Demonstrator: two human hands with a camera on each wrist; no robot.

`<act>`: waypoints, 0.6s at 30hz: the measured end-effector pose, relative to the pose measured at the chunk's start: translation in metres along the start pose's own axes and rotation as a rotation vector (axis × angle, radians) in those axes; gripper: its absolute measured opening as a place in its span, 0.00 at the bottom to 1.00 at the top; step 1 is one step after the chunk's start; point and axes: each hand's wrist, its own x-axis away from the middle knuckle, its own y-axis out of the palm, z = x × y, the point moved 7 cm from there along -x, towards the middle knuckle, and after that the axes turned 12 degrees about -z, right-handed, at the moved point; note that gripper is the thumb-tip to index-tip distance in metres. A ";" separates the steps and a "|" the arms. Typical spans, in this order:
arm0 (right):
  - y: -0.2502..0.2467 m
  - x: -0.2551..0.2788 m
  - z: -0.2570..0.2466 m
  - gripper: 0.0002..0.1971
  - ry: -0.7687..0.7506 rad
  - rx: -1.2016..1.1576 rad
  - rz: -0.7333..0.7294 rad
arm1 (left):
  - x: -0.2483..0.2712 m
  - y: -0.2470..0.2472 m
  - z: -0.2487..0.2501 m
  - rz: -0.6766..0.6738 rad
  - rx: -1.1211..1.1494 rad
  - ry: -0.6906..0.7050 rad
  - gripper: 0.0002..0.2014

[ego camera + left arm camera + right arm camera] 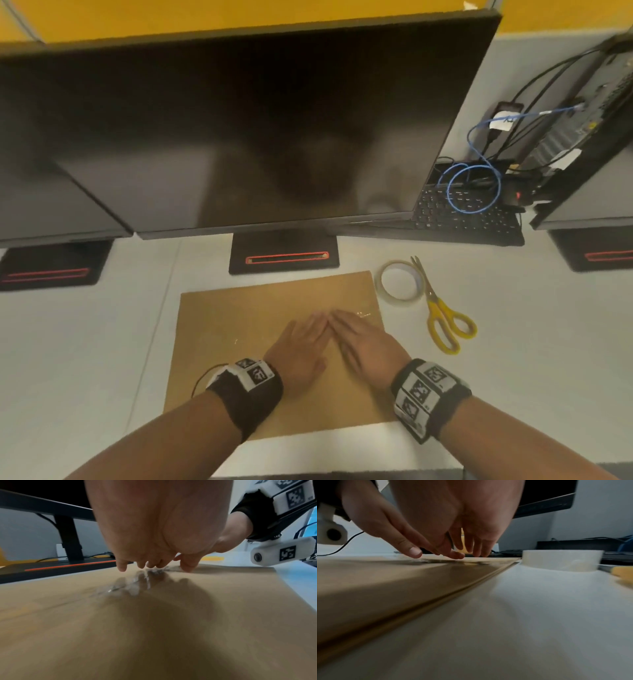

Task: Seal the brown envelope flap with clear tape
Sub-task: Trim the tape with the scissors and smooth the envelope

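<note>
A large brown envelope (239, 315) lies flat on the white desk in front of the monitor. Both hands lie on its middle, fingertips meeting. My left hand (301, 346) has straight fingers pressing down on the paper, and my right hand (363, 339) presses beside it the same way. A strip of clear tape (130, 584) glints on the envelope just under and ahead of the fingers (121, 565). Its shiny end also shows past the right fingertips (363, 313). The roll of clear tape (399, 281) sits on the desk off the envelope's far right corner (561, 559).
Yellow-handled scissors (442, 315) lie right of the tape roll. A black monitor (239, 130) on a stand (284, 253) looms just behind the envelope. A keyboard (462, 216), cables and a computer case (582, 130) fill the back right. The desk's front edge (342, 472) is near my forearms.
</note>
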 end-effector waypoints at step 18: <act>0.027 0.003 0.027 0.44 0.414 0.084 -0.154 | 0.000 0.026 -0.016 0.005 0.044 0.035 0.33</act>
